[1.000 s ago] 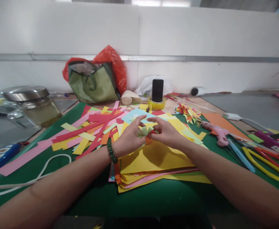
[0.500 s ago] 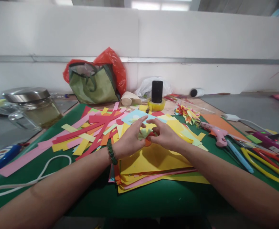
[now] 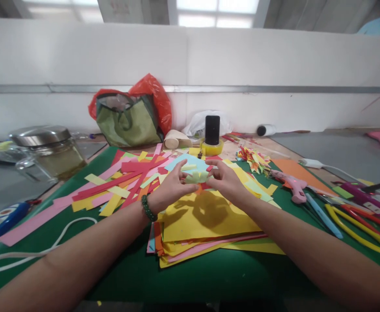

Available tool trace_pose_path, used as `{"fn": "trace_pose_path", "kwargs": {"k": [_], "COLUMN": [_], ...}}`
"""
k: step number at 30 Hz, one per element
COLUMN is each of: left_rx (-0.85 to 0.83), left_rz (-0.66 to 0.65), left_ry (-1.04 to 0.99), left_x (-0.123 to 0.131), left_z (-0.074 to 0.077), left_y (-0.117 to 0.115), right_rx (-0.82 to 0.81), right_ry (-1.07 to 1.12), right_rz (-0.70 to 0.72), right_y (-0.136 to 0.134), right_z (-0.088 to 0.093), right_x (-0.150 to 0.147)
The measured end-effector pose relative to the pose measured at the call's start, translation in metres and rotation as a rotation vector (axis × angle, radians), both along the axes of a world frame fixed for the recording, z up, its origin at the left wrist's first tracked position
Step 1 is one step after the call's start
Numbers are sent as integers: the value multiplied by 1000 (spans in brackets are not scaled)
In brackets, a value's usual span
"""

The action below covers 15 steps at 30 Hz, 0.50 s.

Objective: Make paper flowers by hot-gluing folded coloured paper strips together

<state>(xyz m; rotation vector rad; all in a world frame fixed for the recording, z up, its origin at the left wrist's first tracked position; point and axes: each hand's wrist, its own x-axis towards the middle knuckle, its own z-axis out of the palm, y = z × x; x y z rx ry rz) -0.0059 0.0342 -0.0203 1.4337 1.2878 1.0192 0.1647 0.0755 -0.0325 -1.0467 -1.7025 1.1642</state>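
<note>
My left hand (image 3: 168, 190) and my right hand (image 3: 225, 182) meet over a stack of coloured paper sheets (image 3: 206, 221) on the green mat (image 3: 209, 273). Between their fingertips they pinch a small folded paper piece (image 3: 195, 177), pale green with orange and red parts beneath it. A green bead bracelet (image 3: 148, 209) circles my left wrist. Both hands are raised slightly above the top yellow sheet, which carries their shadow.
Loose paper strips (image 3: 121, 182) lie left of the hands. A pink glue gun (image 3: 290, 185), pens and yellow-handled scissors (image 3: 355, 225) lie right. A glass jar (image 3: 51, 152), a green bag (image 3: 128, 121), a phone on a tape roll (image 3: 212, 130) and a folded paper flower (image 3: 254, 157) stand behind. A white cord (image 3: 47, 242) runs at left.
Both hands have lifted the folded piece a little and turned it, so its pale green side now shows between the fingertips. The camera has tilted up slightly.
</note>
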Motion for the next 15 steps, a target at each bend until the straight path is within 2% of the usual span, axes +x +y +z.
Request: {"fn": "trace_pose_path", "kwargs": {"k": [3,6,10,14,15], "left_rx": [-135,-122,-74,57,96], "left_rz": [-4,13,51,59,132], "left_ry": [-97,-115,-96,-252,-328], "left_x": [4,7,4,-15,-20], "left_z": [3,1,1,18,24], "left_y": [-2,-3,0,8,9], "right_rx": [-45,-61,-48,99,138], "right_ry": [107,116,91,229,272], "right_rz": [-14,-6,71,-94,-130], "right_y": [1,-2,-3,9,13], "right_z": [-4,-4,4,14,15], "right_x": [-2,-4,0,13,16]}}
